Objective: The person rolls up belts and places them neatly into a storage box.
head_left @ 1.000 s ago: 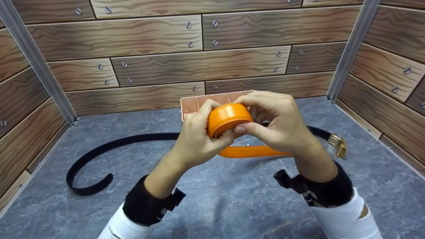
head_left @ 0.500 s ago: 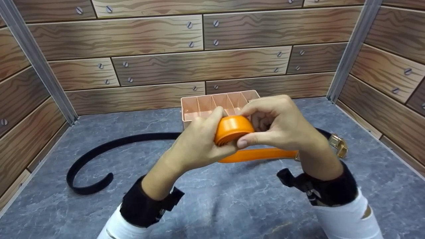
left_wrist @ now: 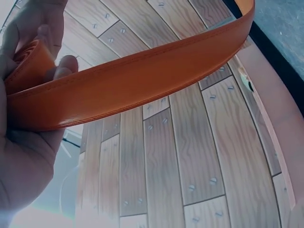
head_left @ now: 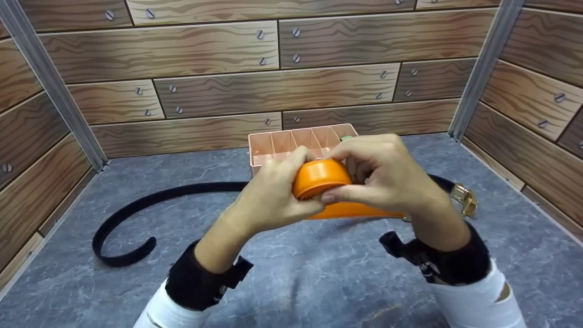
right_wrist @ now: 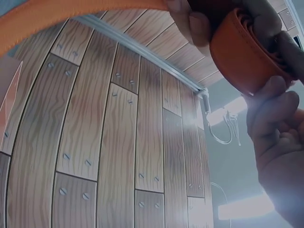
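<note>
Both hands hold an orange belt wound into a coil, above the table in the head view. My left hand grips the coil from its left side. With thumb and fingers my right hand pinches its right side. An unrolled length of the orange belt hangs below the hands, running right to a buckle partly hidden by the right wrist. The left wrist view shows this loose strap stretching away from the coil. Spiral layers show at the coil's edge in the right wrist view.
A black belt with a gold buckle lies curved across the grey marbled table, partly behind the hands. Behind them stands a pink divided box with a small green item at its right end. Wood-patterned walls enclose the table.
The coil and both hands have come lower and slightly nearer, uncovering more of the pink box. The right fingers have shifted along the coil, and the loose strap has swung slightly.
</note>
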Tool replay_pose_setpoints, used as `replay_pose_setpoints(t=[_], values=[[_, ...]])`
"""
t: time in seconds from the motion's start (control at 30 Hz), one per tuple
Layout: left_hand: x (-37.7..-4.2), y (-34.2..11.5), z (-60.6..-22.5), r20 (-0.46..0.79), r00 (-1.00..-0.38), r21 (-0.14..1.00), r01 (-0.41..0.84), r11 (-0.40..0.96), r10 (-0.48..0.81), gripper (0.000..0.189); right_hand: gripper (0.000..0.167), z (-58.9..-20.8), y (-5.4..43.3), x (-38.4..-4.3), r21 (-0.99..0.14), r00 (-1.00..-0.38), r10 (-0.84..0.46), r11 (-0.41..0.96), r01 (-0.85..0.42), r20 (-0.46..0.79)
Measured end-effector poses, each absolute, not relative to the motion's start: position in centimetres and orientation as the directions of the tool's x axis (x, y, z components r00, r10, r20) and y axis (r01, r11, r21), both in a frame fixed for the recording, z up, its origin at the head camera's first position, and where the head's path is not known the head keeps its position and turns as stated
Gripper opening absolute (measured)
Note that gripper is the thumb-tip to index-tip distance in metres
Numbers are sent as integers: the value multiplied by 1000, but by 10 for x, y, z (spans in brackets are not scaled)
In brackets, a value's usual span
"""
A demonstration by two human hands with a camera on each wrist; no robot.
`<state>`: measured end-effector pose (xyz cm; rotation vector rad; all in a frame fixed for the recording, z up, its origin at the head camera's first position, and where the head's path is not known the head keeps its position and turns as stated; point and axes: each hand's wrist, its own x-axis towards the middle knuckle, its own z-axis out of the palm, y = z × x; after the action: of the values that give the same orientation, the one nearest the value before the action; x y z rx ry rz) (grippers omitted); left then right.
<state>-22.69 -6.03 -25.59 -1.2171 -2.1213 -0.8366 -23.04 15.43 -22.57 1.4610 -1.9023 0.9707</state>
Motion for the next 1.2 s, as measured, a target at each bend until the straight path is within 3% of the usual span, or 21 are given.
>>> replay_pose_setpoints(t=[0.13, 0.3, 0.53, 0.7, 0.93, 1.07, 1.2], values=[[-232, -56, -259, 795, -404, 309, 912, 271, 453, 39, 39, -226, 154, -232, -346, -309, -520, 27, -938, 797], [-233, -54, -261, 856, -331, 246, 936, 250, 397, 36, 33, -227, 151, -231, -474, -363, -546, -70, -878, 755], [-231, -56, -260, 799, -317, 169, 934, 315, 512, 41, 37, -226, 154, -234, -313, -295, -600, 78, -947, 744], [-229, -62, -257, 751, -295, 170, 951, 258, 591, 39, 45, -227, 153, -235, -251, -231, -592, 50, -967, 772], [-230, -62, -257, 771, -334, 251, 942, 224, 542, 41, 42, -228, 152, -238, -272, -203, -497, -70, -960, 844], [-234, -57, -260, 829, -293, 235, 956, 179, 477, 56, 41, -228, 149, -239, -328, -221, -427, -194, -924, 877], [-235, -56, -261, 866, -254, 203, 966, 161, 431, 69, 41, -229, 146, -238, -383, -268, -408, -233, -894, 873]])
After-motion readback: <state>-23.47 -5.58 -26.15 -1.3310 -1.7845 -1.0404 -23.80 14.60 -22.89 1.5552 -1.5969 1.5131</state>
